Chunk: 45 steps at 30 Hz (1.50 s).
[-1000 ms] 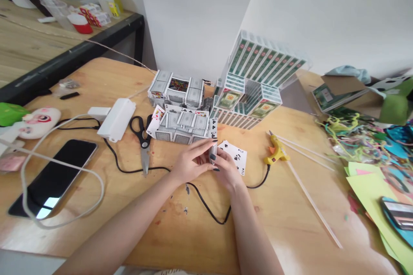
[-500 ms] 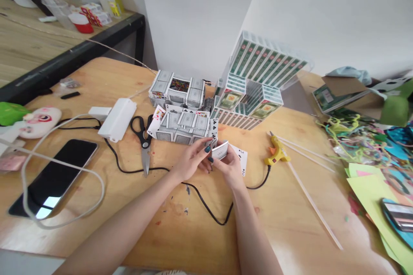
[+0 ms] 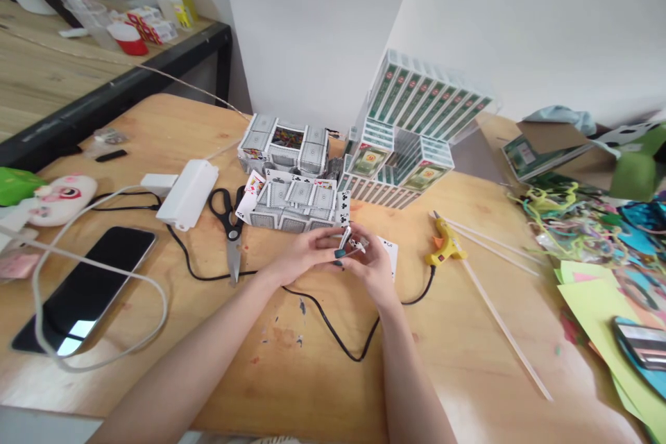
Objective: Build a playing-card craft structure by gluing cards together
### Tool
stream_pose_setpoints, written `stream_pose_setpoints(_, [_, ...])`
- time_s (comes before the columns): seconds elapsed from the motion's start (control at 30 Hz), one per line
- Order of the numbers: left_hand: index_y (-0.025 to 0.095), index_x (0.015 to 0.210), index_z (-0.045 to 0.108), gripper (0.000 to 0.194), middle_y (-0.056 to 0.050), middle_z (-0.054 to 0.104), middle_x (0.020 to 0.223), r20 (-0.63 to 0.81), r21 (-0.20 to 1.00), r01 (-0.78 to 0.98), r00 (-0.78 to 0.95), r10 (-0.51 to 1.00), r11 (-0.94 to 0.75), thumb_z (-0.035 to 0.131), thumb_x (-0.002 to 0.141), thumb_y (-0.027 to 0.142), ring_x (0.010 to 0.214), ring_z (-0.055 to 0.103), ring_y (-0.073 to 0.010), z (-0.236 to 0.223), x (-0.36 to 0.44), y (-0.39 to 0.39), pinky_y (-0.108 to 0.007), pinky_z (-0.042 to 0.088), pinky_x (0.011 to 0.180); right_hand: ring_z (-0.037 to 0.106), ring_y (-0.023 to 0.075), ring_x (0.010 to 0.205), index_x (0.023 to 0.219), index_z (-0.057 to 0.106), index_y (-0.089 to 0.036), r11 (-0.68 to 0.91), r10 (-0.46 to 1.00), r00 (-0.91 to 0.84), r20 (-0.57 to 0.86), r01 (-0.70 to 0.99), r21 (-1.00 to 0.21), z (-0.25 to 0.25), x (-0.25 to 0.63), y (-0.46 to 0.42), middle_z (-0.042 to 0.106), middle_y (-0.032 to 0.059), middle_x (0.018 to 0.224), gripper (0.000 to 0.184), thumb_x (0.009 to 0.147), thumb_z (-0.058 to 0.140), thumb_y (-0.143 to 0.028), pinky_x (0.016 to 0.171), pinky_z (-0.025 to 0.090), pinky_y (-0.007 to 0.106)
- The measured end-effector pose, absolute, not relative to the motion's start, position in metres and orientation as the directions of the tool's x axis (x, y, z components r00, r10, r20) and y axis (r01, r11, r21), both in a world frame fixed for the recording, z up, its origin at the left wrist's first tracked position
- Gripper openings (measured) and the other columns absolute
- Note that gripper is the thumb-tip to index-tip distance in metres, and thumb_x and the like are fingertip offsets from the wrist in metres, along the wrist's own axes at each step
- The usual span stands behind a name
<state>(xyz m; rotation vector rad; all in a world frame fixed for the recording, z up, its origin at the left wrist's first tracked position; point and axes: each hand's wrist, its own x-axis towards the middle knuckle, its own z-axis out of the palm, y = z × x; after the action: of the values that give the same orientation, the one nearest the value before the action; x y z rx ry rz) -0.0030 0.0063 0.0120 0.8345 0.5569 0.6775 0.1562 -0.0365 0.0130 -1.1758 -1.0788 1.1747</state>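
Note:
Between the fingers of both hands is a bent playing card (image 3: 357, 244), partly hidden by the fingertips. My left hand (image 3: 306, 254) pinches it from the left, thumb and fingers closed. From the other side my right hand (image 3: 372, 265) grips it too. Beneath and beside my right hand, loose playing cards (image 3: 390, 258) lie face up on the table. Just beyond my left hand stands a box-like structure of folded playing cards (image 3: 296, 202), with several cards sticking out around it. Behind that sits a second folded-card structure (image 3: 284, 146) with an opening in its top.
Left of my hands lie black scissors (image 3: 232, 239), a white power adapter (image 3: 188, 193) and a phone (image 3: 86, 288). A yellow glue gun (image 3: 446, 243) rests at right, its black cord (image 3: 333, 333) looping near my wrists. Stacked green card boxes (image 3: 400, 132) stand behind; paper scraps (image 3: 598, 298) lie far right.
The card in my hands was narrow and edge-on, then showed its back. It now stands bent, with its printed face partly visible. My hands stay in about the same place.

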Motion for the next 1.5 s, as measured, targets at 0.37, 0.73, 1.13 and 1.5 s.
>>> stream_pose_setpoints(0.37, [0.017, 0.117, 0.056, 0.06, -0.013, 0.055, 0.126, -0.075, 0.921, -0.271, 0.581, 0.811, 0.279, 0.076, 0.06, 0.013, 0.108, 0.058, -0.0259, 0.005, 0.002, 0.004, -0.046, 0.046, 0.094, 0.056, 0.0145, 0.084, 0.109, 0.061, -0.025, -0.061, 0.985, 0.138, -0.103, -0.278, -0.959, 0.014, 0.166, -0.035, 0.061, 0.003, 0.104, 0.047, 0.064, 0.074, -0.025, 0.072, 0.046, 0.028])
stream_pose_setpoints(0.73, [0.019, 0.119, 0.054, 0.06, -0.013, 0.053, 0.128, 0.026, 0.944, -0.29, 0.539, 0.842, 0.157, 0.073, 0.062, 0.012, 0.112, 0.055, -0.0256, 0.001, 0.005, 0.001, -0.046, 0.048, 0.094, 0.053, 0.0129, 0.07, 0.109, 0.061, -0.03, -0.08, 0.985, 0.104, -0.137, -0.433, -0.898, 0.027, 0.159, -0.038, 0.055, 0.0028, 0.116, 0.056, 0.055, 0.075, -0.027, 0.054, 0.041, 0.025])
stream_pose_setpoints(1.13, [0.023, 0.124, 0.047, 0.055, -0.011, 0.049, 0.128, 0.298, 0.95, -0.045, 0.429, 0.853, -0.31, 0.064, 0.073, 0.015, 0.106, 0.058, -0.0222, -0.009, 0.003, 0.0, -0.039, 0.054, 0.086, 0.052, 0.01, 0.067, 0.105, 0.063, -0.03, -0.111, 0.976, 0.127, -0.176, -0.404, -0.908, 0.02, 0.155, -0.037, 0.059, -0.0003, 0.103, 0.04, 0.065, 0.071, -0.029, 0.055, 0.04, 0.024])
stream_pose_setpoints(1.5, [0.024, 0.127, 0.044, 0.053, -0.011, 0.047, 0.129, 0.341, 0.92, 0.046, 0.394, 0.853, -0.389, 0.061, 0.077, 0.017, 0.111, 0.055, -0.022, -0.01, 0.002, 0.001, -0.041, 0.052, 0.09, 0.045, 0.0097, 0.052, 0.089, 0.071, -0.023, -0.21, 0.943, 0.14, -0.301, -0.451, -0.867, 0.013, 0.155, -0.034, 0.064, -0.0013, 0.072, 0.028, 0.062, 0.073, -0.03, 0.051, 0.037, 0.026])
